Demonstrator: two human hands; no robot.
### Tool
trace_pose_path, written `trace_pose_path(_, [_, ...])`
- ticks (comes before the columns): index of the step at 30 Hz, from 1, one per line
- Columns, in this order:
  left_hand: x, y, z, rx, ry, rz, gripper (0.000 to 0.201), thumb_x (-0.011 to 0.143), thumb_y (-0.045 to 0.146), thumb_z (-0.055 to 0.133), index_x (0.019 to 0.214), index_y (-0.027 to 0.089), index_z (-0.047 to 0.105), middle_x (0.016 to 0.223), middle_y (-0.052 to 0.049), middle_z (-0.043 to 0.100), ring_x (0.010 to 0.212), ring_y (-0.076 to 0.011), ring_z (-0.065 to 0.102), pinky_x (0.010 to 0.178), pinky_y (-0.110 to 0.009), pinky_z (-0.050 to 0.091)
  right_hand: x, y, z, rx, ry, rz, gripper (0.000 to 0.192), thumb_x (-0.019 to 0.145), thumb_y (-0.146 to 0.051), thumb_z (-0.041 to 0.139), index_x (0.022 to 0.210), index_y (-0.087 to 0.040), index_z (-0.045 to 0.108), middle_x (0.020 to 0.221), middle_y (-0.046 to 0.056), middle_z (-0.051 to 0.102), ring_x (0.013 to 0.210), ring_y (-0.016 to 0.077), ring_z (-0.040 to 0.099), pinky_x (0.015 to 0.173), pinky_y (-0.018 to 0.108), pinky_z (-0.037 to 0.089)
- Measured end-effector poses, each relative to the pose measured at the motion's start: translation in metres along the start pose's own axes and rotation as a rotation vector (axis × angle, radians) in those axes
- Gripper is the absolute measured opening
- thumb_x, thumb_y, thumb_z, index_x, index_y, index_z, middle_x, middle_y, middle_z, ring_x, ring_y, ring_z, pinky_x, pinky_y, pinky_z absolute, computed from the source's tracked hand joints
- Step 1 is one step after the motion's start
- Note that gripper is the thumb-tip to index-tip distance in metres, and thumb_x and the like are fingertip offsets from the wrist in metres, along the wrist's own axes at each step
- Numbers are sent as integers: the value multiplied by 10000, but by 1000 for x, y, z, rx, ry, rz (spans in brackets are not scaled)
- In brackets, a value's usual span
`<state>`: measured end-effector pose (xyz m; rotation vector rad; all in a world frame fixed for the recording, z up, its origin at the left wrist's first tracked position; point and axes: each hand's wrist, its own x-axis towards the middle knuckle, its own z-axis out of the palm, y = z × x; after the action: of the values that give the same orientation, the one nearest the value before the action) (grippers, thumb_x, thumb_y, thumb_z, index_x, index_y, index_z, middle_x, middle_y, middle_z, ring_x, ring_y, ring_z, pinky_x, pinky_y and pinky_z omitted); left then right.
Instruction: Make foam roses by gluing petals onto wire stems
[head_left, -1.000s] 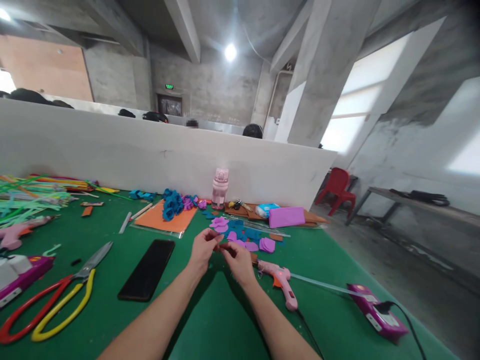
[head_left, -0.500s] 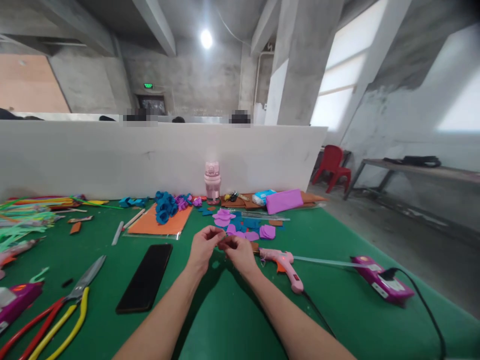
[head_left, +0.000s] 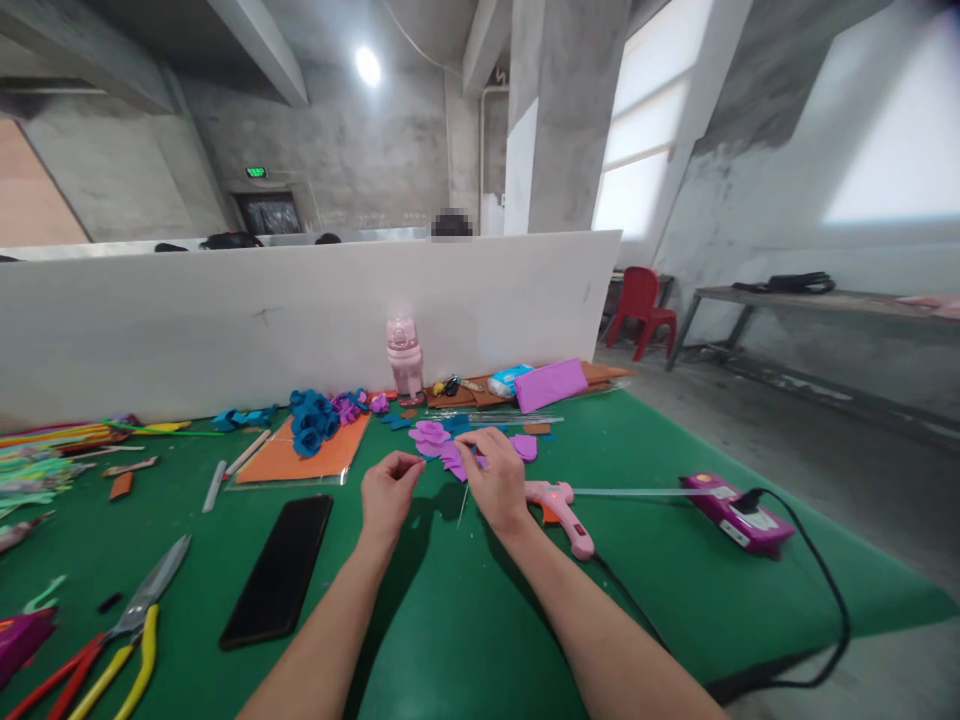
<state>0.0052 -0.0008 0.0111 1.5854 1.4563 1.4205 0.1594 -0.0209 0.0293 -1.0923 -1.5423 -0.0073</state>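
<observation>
Both hands sit near the tabletop's middle: left hand (head_left: 386,495) pinched shut on something too small to tell, right hand (head_left: 496,480) pinching a purple felt petal (head_left: 453,458) from the purple pieces beside the pink glue gun (head_left: 559,505). Petal judged light, soft, floppy; best gripped at its edge

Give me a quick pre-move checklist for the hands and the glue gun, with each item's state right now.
1. Right hand on the purple petal pieces: ok.
2. Left hand pinched shut; what it holds: cannot tell.
3. Glue gun lying on the green table, apart from both hands: ok.
4. Glue gun's light showing red: ok.
5. Phone lying away from the glue gun: ok.
</observation>
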Motion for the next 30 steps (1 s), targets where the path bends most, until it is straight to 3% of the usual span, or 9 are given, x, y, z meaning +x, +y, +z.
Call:
trace_pose_path(7, [-1,-1,0,181,-10,68,180,675,353,590,658,182,641,578,11,623,544,-124,520,531,-219,382,-3,-1,3,-134,-29,-69,83,795,-268,575,845,-214,613,828,38,591,812,182,516,748,305,400])
trace_pose_path(13, [-6,9,2,238,-31,100,155,678,327,582,658,189,649,620,11,649,574,-128,553,570,-224,402,-3,-1,3,-200,6,-78,39,797,-195,550,800,-209,586,817,30,577,807,176,505,745,302,383])
trace_pose_path(24, [-7,10,4,226,-45,105,137,666,310,587,638,191,649,582,13,635,538,-126,534,536,-224,380,-1,-1,0,-224,11,-95,98,810,-184,499,798,-204,594,811,40,575,804,176,508,740,300,374])
trace_pose_path(30, [-6,9,4,166,-16,93,127,640,309,607,604,195,651,551,15,621,522,-127,524,531,-226,375,2,-9,-9,-174,0,-60,152,788,-316,523,831,-180,575,817,54,571,814,188,508,749,309,368])
